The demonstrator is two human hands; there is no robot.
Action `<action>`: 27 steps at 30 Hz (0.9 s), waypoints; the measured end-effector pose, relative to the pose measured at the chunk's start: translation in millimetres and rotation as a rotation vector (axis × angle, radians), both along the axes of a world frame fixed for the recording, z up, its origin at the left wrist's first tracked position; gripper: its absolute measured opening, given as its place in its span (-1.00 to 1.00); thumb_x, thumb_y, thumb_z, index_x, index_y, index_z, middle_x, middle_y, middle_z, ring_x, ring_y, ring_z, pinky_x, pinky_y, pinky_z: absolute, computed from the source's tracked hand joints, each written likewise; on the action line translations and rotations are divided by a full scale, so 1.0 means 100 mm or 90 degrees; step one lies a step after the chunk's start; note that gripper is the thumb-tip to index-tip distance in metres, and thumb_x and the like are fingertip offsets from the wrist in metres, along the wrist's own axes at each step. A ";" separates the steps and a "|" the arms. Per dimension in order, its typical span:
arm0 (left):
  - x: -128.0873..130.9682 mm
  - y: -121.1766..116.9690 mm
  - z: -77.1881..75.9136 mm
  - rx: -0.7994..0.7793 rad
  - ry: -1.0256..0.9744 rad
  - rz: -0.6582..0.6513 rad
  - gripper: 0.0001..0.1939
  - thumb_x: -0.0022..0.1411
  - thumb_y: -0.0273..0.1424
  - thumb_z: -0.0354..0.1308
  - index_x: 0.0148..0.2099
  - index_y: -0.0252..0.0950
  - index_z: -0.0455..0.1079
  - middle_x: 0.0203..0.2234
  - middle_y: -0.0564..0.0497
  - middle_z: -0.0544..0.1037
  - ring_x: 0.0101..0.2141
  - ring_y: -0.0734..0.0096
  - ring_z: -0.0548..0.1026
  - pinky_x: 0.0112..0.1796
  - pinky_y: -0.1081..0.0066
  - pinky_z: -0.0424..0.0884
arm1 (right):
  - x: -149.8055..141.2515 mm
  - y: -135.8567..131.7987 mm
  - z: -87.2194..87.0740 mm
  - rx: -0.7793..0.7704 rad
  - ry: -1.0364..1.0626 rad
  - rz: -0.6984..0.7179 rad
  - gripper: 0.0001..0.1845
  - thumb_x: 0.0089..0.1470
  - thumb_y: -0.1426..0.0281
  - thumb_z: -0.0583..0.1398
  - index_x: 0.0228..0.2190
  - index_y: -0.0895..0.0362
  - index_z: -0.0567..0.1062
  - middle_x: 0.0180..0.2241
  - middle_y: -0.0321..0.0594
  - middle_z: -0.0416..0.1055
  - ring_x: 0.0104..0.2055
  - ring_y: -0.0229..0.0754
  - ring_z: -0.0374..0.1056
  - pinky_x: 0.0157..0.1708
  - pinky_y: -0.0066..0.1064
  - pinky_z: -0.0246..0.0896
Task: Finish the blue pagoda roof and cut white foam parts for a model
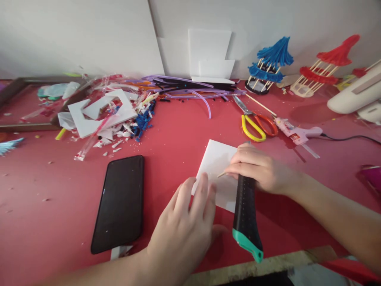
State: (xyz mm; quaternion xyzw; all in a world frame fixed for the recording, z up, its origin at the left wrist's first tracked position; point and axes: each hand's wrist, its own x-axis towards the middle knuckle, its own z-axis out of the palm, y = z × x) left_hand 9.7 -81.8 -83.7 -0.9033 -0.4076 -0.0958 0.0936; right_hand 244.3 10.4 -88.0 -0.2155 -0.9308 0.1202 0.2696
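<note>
A white foam sheet (214, 163) lies on the red table (178, 135) in front of me. My left hand (187, 222) rests with fingers stretched flat, fingertips on the sheet's near left edge. My right hand (258, 169) is closed around a black utility knife with a green end (246, 214), its blade end hidden under the fingers on the sheet. A thin wooden stick (222, 174) pokes out from under the right hand's fingers.
A black phone (120, 202) lies to the left. Yellow-and-orange scissors (256, 123) and a pink glue gun (297, 133) lie behind the sheet. Foam scraps and straws (119, 111) pile at back left; blue (269, 65) and red (324, 65) pagoda models stand at back right.
</note>
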 end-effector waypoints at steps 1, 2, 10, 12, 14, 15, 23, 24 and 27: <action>0.00 -0.01 0.00 0.008 -0.002 -0.019 -0.41 0.22 -0.15 0.24 0.13 -0.50 0.44 0.07 -0.29 0.51 -0.02 -0.08 0.47 -0.08 0.10 0.55 | 0.00 0.01 -0.01 0.004 -0.004 -0.002 -0.80 0.31 0.50 0.08 -0.22 0.15 0.51 -0.36 -0.19 0.43 -0.27 -0.17 0.29 -0.15 -0.23 0.20; 0.00 -0.01 -0.01 0.008 0.000 -0.038 -0.47 0.25 -0.21 0.20 0.13 -0.50 0.44 0.06 -0.26 0.52 -0.01 -0.07 0.47 -0.05 0.11 0.54 | 0.00 0.01 -0.03 0.011 -0.006 -0.001 -0.80 0.31 0.51 0.08 -0.22 0.16 0.51 -0.36 -0.18 0.43 -0.27 -0.17 0.29 -0.15 -0.22 0.21; 0.00 -0.03 -0.08 0.022 -0.014 -0.075 -0.63 0.30 -0.46 0.02 0.10 -0.48 0.43 0.02 -0.21 0.56 -0.05 -0.01 0.53 -0.10 0.18 0.54 | -0.04 0.01 -0.04 0.025 -0.003 0.020 -0.79 0.31 0.54 0.05 -0.23 0.16 0.49 -0.33 -0.18 0.44 -0.24 -0.18 0.28 -0.13 -0.21 0.21; -0.02 -0.03 -0.09 0.027 -0.023 -0.087 -0.64 0.30 -0.50 0.00 0.09 -0.46 0.43 0.02 -0.20 0.56 -0.07 -0.01 0.54 -0.11 0.16 0.54 | -0.07 0.00 -0.04 0.023 -0.015 0.022 -0.79 0.32 0.54 0.05 -0.24 0.17 0.49 -0.34 -0.18 0.45 -0.24 -0.19 0.28 -0.12 -0.21 0.21; -0.04 -0.03 -0.11 0.026 -0.028 -0.106 -0.65 0.30 -0.53 -0.01 0.08 -0.45 0.43 0.00 -0.21 0.56 -0.04 -0.01 0.52 -0.06 0.15 0.50 | -0.10 0.00 -0.04 0.027 -0.031 0.023 -0.78 0.32 0.53 0.06 -0.26 0.19 0.50 -0.34 -0.17 0.46 -0.25 -0.18 0.26 -0.11 -0.22 0.21; -0.04 -0.03 -0.12 0.023 -0.030 -0.114 -0.65 0.29 -0.54 -0.02 0.07 -0.46 0.43 -0.01 -0.21 0.56 -0.02 -0.01 0.51 -0.02 0.16 0.47 | -0.12 0.01 -0.04 0.028 -0.037 0.023 -0.78 0.32 0.53 0.06 -0.27 0.20 0.50 -0.35 -0.16 0.46 -0.25 -0.18 0.25 -0.11 -0.22 0.21; -0.03 0.00 -0.20 0.042 -0.057 -0.114 -0.66 0.31 -0.54 -0.06 0.05 -0.46 0.40 0.03 -0.25 0.53 0.00 0.05 0.49 0.03 0.20 0.37 | -0.16 -0.03 0.00 0.027 -0.067 0.010 -0.68 0.34 0.55 -0.01 -0.30 0.24 0.53 -0.38 -0.13 0.48 -0.33 -0.17 0.18 -0.17 -0.24 0.19; -0.04 0.00 -0.20 0.038 -0.052 -0.113 -0.66 0.30 -0.55 -0.06 0.06 -0.46 0.40 0.06 -0.24 0.52 0.01 0.05 0.48 0.04 0.21 0.36 | -0.16 -0.03 0.01 0.032 -0.068 0.010 -0.69 0.33 0.56 0.00 -0.30 0.25 0.53 -0.37 -0.12 0.48 -0.33 -0.17 0.19 -0.18 -0.23 0.19; -0.05 0.00 -0.20 0.044 -0.044 -0.129 -0.66 0.30 -0.56 -0.05 0.06 -0.47 0.40 0.07 -0.27 0.51 0.02 0.06 0.49 0.07 0.20 0.35 | -0.16 -0.04 0.01 0.046 -0.069 0.005 -0.69 0.31 0.58 0.01 -0.30 0.28 0.54 -0.38 -0.09 0.48 -0.33 -0.15 0.21 -0.19 -0.22 0.19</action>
